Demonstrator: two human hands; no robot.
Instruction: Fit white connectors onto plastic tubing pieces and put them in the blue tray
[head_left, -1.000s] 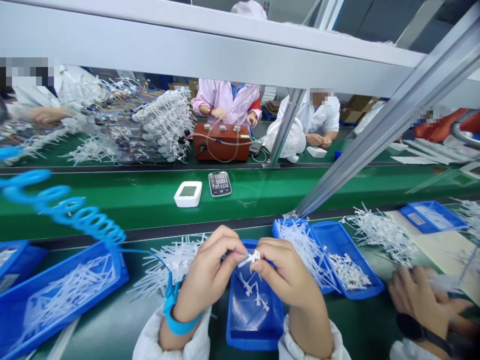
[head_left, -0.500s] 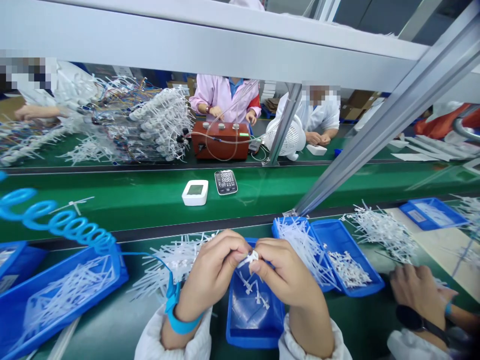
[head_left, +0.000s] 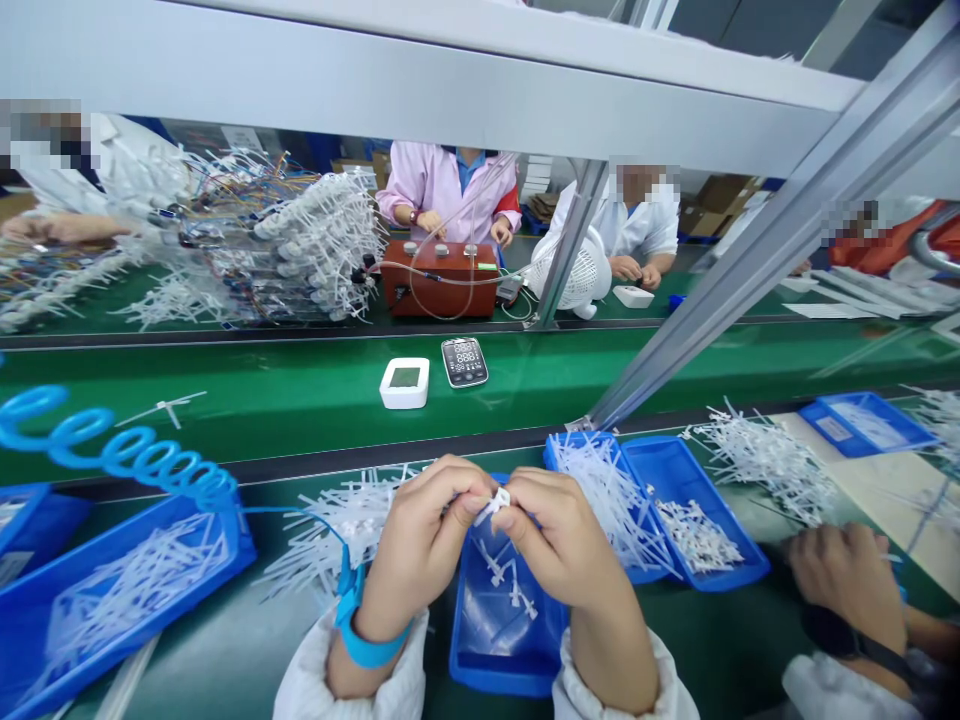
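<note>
My left hand (head_left: pixel 424 535) pinches a thin translucent white tube (head_left: pixel 484 514) between thumb and forefinger. Closed opposite it, my right hand (head_left: pixel 566 540) grips a small white plastic fitting (head_left: pixel 501 498) that meets the tube's end. Fingers partly cover both parts, so how deeply they join cannot be seen. Below the hands sits a blue bin (head_left: pixel 508 682) with a few tubes with white fittings (head_left: pixel 517 598) lying in it. A blue wrist strap (head_left: pixel 371 650) with a coiled cord circles my left wrist.
Loose tubes (head_left: pixel 330 530) lie left of my hands. To the right stand a bin of tubes (head_left: pixel 611 500) and a bin of white fittings (head_left: pixel 697 535). A co-worker's hand (head_left: pixel 847 580) rests further right. Two display devices (head_left: pixel 405 384) lie on the green belt (head_left: pixel 300 400); a metal post (head_left: pixel 720 240) slants across.
Both display devices and the loose tube piece on the green belt have shifted right. My hands have moved slightly left, still pinching the tube and fitting. The co-worker's hand at right has shifted slightly.
</note>
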